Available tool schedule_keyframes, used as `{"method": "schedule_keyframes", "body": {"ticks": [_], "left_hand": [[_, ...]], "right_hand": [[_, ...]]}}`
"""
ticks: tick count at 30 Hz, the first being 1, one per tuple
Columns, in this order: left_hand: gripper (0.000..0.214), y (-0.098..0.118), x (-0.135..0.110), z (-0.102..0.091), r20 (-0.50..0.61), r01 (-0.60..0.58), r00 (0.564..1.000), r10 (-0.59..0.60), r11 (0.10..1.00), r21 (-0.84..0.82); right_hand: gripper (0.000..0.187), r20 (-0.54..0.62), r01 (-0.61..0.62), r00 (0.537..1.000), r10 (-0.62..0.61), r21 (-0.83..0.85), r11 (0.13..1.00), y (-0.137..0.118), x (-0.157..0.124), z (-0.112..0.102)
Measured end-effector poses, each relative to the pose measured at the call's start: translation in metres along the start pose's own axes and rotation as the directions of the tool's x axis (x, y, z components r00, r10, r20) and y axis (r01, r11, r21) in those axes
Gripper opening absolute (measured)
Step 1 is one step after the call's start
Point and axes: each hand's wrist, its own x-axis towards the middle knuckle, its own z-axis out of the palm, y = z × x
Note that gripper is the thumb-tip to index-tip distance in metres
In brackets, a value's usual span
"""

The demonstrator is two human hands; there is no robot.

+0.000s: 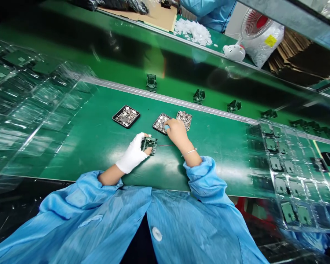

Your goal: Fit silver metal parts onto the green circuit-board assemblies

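In the head view my left hand [133, 152], in a white glove with bare fingertips, grips a green circuit board [150, 144] just above the bench. The fingers of my right hand [178, 131] are drawn together over a dark square tray of small metal parts [160, 121]; a blue finger cover shows on one. Whatever lies between those fingertips is hidden. Close behind this hand stands a second tray of small parts [184, 120]. Farther left is a third tray [126, 116]. A thin dark rod [165, 145] extends between the circuit board and my right forearm.
Clear plastic blister trays [68, 106] are stacked at left. Another blister tray [288, 176] with boards stands at right. Beyond a metal rail [170, 99], several board assemblies [199, 96] sit in a row. Across the bench are a fan [255, 24], white pieces [194, 31] and a person's blue sleeve [209, 11].
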Motion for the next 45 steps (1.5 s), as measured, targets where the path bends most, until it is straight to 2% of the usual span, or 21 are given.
{"method": "schedule_keyframes", "body": {"ticks": [3,7,10,15,17,19,22,25,28,31,35,45], "left_hand": [[0.05,0.001,0.0,0.0,0.011,0.001,1.0,-0.001,1.0,-0.014],[0.057,0.001,-0.005,-0.008,0.03,-0.055,0.998,0.057,0.997,-0.045],[0.055,-0.001,-0.008,-0.016,0.011,-0.077,0.997,0.078,0.996,-0.051],[0.047,0.004,-0.005,-0.028,-0.044,-0.051,0.998,0.049,0.997,-0.062],[0.051,0.007,-0.003,-0.03,-0.018,-0.07,0.997,0.07,0.997,-0.033],[0.065,0.009,-0.003,-0.03,0.047,-0.103,0.993,0.104,0.995,-0.018],[0.08,0.008,-0.006,-0.026,0.123,-0.101,0.987,0.102,0.995,-0.016],[0.061,0.01,-0.005,-0.023,0.075,-0.025,0.997,0.026,1.0,-0.014],[0.041,0.018,0.001,-0.024,0.034,0.047,0.998,-0.05,0.995,0.084],[0.03,0.03,0.007,-0.025,0.067,0.052,0.995,-0.071,0.967,0.251],[0.024,0.043,0.011,-0.025,0.08,0.044,0.993,-0.085,0.909,0.415],[0.014,0.042,0.016,-0.023,0.067,0.017,0.997,-0.049,0.911,0.411]], "right_hand": [[0.031,0.049,-0.031,0.998,0.043,-0.219,0.975,-0.009,0.017,0.002],[0.031,0.068,-0.024,0.997,0.043,-0.265,0.964,-0.016,0.022,0.006],[0.028,0.009,-0.002,1.0,0.005,-0.225,0.974,-0.011,0.017,0.009],[0.029,-0.092,0.009,0.996,-0.015,-0.059,0.998,0.0,0.009,0.015],[0.031,-0.112,0.003,0.994,-0.006,-0.03,1.0,0.002,0.007,0.015],[0.031,-0.145,0.009,0.989,-0.01,-0.009,1.0,0.001,0.004,0.014],[0.025,-0.148,0.096,0.986,-0.077,0.126,0.987,-0.009,-0.008,0.008],[0.019,-0.019,0.195,0.98,-0.2,0.314,0.929,-0.028,-0.027,0.004],[0.028,0.041,0.143,0.986,-0.16,0.273,0.951,-0.047,-0.042,0.003],[0.032,0.051,0.09,0.994,-0.1,0.168,0.982,-0.057,-0.048,0.003],[0.031,0.064,0.09,0.993,-0.099,0.134,0.987,-0.06,-0.048,0.002],[0.022,0.014,0.087,0.996,-0.09,0.142,0.986,-0.061,-0.049,0.01]]}}
